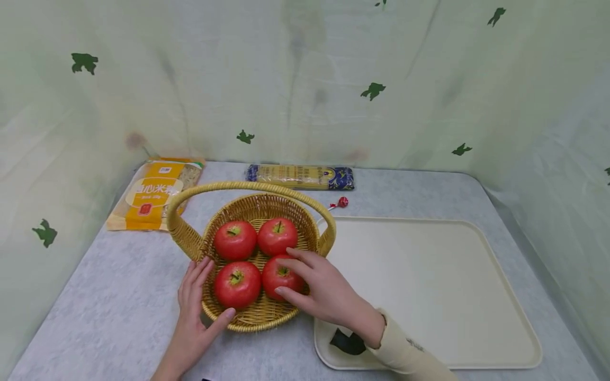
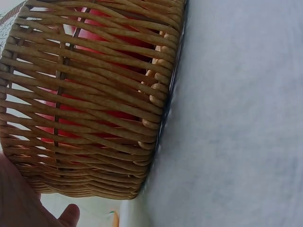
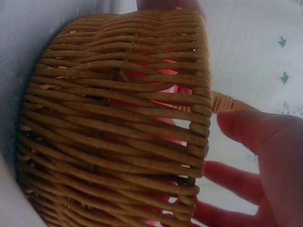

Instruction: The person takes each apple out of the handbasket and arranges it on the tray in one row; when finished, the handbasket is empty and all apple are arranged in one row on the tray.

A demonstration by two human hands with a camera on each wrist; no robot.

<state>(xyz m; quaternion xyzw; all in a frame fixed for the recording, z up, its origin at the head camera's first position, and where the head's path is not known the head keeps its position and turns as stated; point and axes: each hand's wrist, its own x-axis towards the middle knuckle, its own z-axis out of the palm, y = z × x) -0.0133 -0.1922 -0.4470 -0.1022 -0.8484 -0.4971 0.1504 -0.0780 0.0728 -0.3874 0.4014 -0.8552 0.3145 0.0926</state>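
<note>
A golden wicker basket (image 1: pixel 259 321) with a tall arched handle (image 1: pixel 252 186) holds several red apples (image 1: pixel 237 284). My left hand (image 1: pixel 194 312) rests at the basket's left side, fingers along the rim and thumb extended near the front edge. Over the front right apple (image 1: pixel 272 279) reaches my right hand (image 1: pixel 321 286), its thumb and fingers spread and slightly bent above the fruit. In the left wrist view the woven wall (image 2: pixel 85 113) hides most of the apples. From the right wrist, the thumb (image 3: pixel 241 127) and fingers appear beside the rim.
A large cream tray (image 1: pixel 429 275) lies right of the basket, with a dark piece (image 1: pixel 348 342) by the sleeve. Behind are a yellow food packet (image 1: pixel 154 193), a long noodle-like package (image 1: pixel 300 177) and a red lollipop (image 1: pixel 342 202). Pale curtains surround the grey table (image 1: pixel 114 296).
</note>
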